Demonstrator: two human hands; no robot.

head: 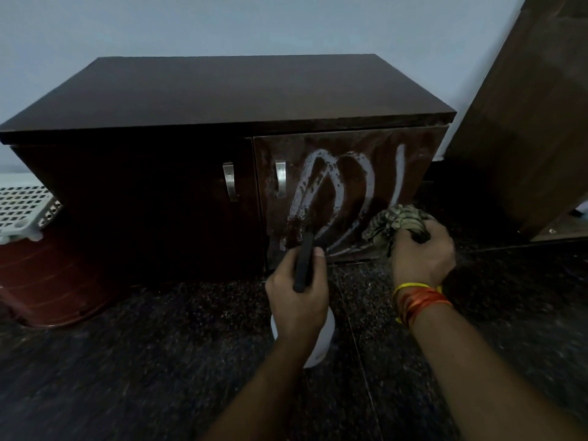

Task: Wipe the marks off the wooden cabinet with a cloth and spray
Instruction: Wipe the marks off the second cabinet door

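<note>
- At far left, a white perforated plastic basket (22, 211) sits over a reddish-brown rounded tub (54, 281) on the dark speckled stone floor (159, 361); neither looks to belong to the job.
- The dark brown wooden cabinet (222, 100) stands against the pale wall, its left door (143, 202) clean and glossy, each door carrying a curved brushed-metal handle (230, 181).
- The right door (343, 192) bears looping white foamy marks (337, 189), wet-looking and streaked; they should smear and lift easily, though the slick laminate may let a cloth slide without much bite.
- The left hand (297, 300) grips a white plastic spray bottle (319, 345) at its neck, fingers curled round the black trigger head (304, 265), nozzle aimed at the lower part of the right door. The bottle looks light and rigid; the neck under the trigger is the natural place to hold it.
- The right hand (423, 253), wrist bound with yellow and orange threads (420, 297), clenches a bunched green-and-cream patterned cloth (394, 224) pressed against the near bottom right corner of that door. Soft and limp, the cloth is best held wadded in the fist, as here, so pressure reaches the surface.
- At right, a tall brown wooden panel (525, 122) leans beside the cabinet.
</note>
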